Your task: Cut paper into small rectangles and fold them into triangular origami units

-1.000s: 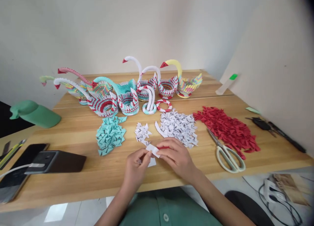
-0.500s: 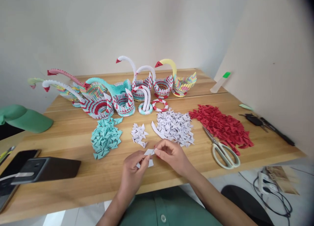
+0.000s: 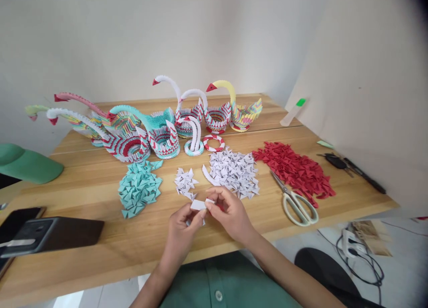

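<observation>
Between my two hands, close to the table's front edge, is a small white paper piece (image 3: pixel 198 205). My left hand (image 3: pixel 183 221) pinches its left side with thumb and fingers. My right hand (image 3: pixel 228 210) has thumb and forefinger closed on its right end. More white paper shows partly behind my left thumb; whether it is held or lies on the table I cannot tell. Beyond my hands are a small heap of folded white paper triangles (image 3: pixel 186 182), a larger white heap (image 3: pixel 234 172) and a curved white strip (image 3: pixel 210 176) of joined pieces.
Teal triangles (image 3: pixel 138 190) lie left, red triangles (image 3: pixel 296 170) right, with scissors (image 3: pixel 296 203) beside the red ones. Several folded-paper swans (image 3: pixel 132 145) and a red-and-white ring (image 3: pixel 214 143) stand behind. A dark box-shaped device (image 3: pixel 67 234) and green bottle (image 3: pixel 30 163) are at left.
The view has turned slightly, so the table's contents sit further left. The white paper has tilted in my fingers, and my hands have come slightly closer together.
</observation>
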`<state>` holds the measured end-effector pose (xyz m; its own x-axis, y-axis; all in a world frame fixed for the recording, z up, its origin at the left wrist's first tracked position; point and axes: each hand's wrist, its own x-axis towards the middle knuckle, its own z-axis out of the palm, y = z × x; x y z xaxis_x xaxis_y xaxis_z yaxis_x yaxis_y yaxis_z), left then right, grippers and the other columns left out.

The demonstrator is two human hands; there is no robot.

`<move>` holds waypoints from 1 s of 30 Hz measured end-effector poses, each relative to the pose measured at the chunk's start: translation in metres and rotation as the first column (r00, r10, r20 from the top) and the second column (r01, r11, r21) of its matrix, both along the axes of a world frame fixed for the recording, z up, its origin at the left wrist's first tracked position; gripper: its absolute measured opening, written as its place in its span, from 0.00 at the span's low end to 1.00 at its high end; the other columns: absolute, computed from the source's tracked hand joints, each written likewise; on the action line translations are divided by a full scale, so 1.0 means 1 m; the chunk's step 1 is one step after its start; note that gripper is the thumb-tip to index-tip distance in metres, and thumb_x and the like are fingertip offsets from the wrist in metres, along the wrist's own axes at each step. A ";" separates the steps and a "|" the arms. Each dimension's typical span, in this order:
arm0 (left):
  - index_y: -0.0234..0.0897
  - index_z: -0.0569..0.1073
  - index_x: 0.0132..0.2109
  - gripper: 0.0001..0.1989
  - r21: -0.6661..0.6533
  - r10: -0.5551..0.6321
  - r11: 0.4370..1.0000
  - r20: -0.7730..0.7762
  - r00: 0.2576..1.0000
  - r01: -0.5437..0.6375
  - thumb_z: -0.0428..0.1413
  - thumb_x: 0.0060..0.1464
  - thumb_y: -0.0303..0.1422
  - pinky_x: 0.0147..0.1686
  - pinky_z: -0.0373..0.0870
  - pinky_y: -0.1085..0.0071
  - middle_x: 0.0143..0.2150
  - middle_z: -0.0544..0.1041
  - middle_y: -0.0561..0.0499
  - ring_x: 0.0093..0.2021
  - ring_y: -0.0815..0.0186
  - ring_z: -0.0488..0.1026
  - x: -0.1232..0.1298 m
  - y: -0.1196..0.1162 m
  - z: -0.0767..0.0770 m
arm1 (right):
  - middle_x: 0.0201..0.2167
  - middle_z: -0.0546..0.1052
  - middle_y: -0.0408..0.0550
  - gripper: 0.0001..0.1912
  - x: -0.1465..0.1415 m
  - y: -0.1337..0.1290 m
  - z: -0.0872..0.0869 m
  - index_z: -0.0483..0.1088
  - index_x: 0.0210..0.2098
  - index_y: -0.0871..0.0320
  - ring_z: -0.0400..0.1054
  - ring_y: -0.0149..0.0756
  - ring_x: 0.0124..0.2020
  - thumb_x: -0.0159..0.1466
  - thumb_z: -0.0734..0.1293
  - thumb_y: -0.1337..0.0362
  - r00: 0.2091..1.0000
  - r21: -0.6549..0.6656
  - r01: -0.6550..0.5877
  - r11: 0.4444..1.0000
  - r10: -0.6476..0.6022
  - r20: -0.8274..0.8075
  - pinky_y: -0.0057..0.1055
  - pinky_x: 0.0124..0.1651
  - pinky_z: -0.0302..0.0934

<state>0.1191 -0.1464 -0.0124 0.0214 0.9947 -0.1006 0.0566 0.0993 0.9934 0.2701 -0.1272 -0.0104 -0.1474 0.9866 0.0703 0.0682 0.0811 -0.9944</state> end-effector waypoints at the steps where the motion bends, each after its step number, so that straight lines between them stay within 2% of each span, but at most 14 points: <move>1: 0.34 0.72 0.27 0.12 -0.024 0.001 1.000 0.031 1.000 0.000 0.60 0.49 0.39 0.24 0.60 0.75 0.20 0.69 0.54 0.23 0.70 0.63 0.001 0.001 0.001 | 0.29 0.72 0.42 0.11 0.000 -0.001 0.000 0.68 0.45 0.55 0.70 0.32 0.30 0.62 0.66 0.64 1.000 0.005 0.006 1.000 -0.006 -0.001 0.29 0.34 0.65; 5: 0.34 0.73 0.27 0.14 -0.074 -0.022 0.997 0.112 0.993 0.031 0.60 0.50 0.41 0.25 0.60 0.75 0.21 0.71 0.54 0.23 0.71 0.64 0.001 0.005 0.001 | 0.28 0.72 0.41 0.13 -0.001 -0.006 -0.002 0.67 0.48 0.54 0.71 0.33 0.31 0.63 0.65 0.64 0.999 0.010 0.001 1.000 -0.001 -0.041 0.30 0.36 0.66; 9: 0.35 0.72 0.27 0.13 -0.080 -0.007 0.997 0.172 0.985 0.021 0.59 0.52 0.40 0.26 0.62 0.75 0.23 0.72 0.54 0.23 0.71 0.64 -0.005 0.006 0.000 | 0.30 0.73 0.42 0.18 0.002 -0.008 -0.002 0.66 0.53 0.54 0.70 0.32 0.31 0.63 0.64 0.65 0.995 -0.012 -0.089 0.996 0.088 -0.041 0.28 0.35 0.66; 12: 0.34 0.71 0.26 0.13 -0.077 -0.117 0.989 0.111 0.987 0.126 0.59 0.50 0.39 0.26 0.60 0.75 0.21 0.69 0.55 0.23 0.72 0.63 -0.011 0.008 0.005 | 0.31 0.74 0.42 0.18 0.009 -0.005 0.003 0.69 0.53 0.54 0.69 0.31 0.30 0.63 0.65 0.64 0.989 -0.022 -0.139 0.990 0.139 0.042 0.27 0.33 0.65; 15: 0.34 0.72 0.26 0.12 -0.074 -0.236 0.968 0.035 0.971 0.238 0.60 0.49 0.37 0.27 0.60 0.75 0.22 0.70 0.54 0.24 0.71 0.64 -0.015 0.010 0.010 | 0.31 0.76 0.44 0.10 0.014 0.001 0.013 0.74 0.43 0.56 0.70 0.31 0.31 0.63 0.66 0.63 0.978 0.041 -0.137 0.990 0.129 0.166 0.27 0.34 0.64; 18: 0.34 0.72 0.28 0.12 -0.102 -0.181 0.977 0.076 0.980 0.189 0.61 0.48 0.39 0.29 0.64 0.73 0.23 0.73 0.52 0.26 0.68 0.69 -0.014 0.010 0.012 | 0.30 0.78 0.44 0.06 0.014 0.003 0.022 0.75 0.35 0.56 0.70 0.32 0.32 0.64 0.65 0.65 0.962 0.116 -0.126 0.985 0.093 0.255 0.28 0.35 0.64; 22: 0.34 0.75 0.31 0.14 -0.149 -0.121 0.978 0.164 0.979 0.146 0.61 0.48 0.43 0.30 0.68 0.71 0.24 0.76 0.51 0.25 0.67 0.71 -0.011 0.008 0.009 | 0.30 0.78 0.44 0.05 0.010 0.002 0.023 0.75 0.35 0.56 0.71 0.32 0.31 0.63 0.65 0.66 0.968 0.133 -0.076 0.988 0.041 0.247 0.28 0.35 0.65; 30: 0.34 0.77 0.26 0.14 -0.115 -0.110 0.986 0.103 0.989 0.122 0.60 0.49 0.42 0.28 0.68 0.73 0.21 0.77 0.50 0.23 0.68 0.71 -0.014 0.006 0.012 | 0.30 0.77 0.43 0.05 0.011 0.003 0.018 0.74 0.37 0.56 0.71 0.32 0.31 0.64 0.66 0.65 0.957 0.144 -0.114 0.983 0.069 0.281 0.27 0.36 0.65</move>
<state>0.1055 -0.1400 -0.0001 0.1511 0.9655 -0.2121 -0.0199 0.2175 0.9759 0.2811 -0.1245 0.0074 -0.2718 0.9478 0.1669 0.3209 0.2528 -0.9128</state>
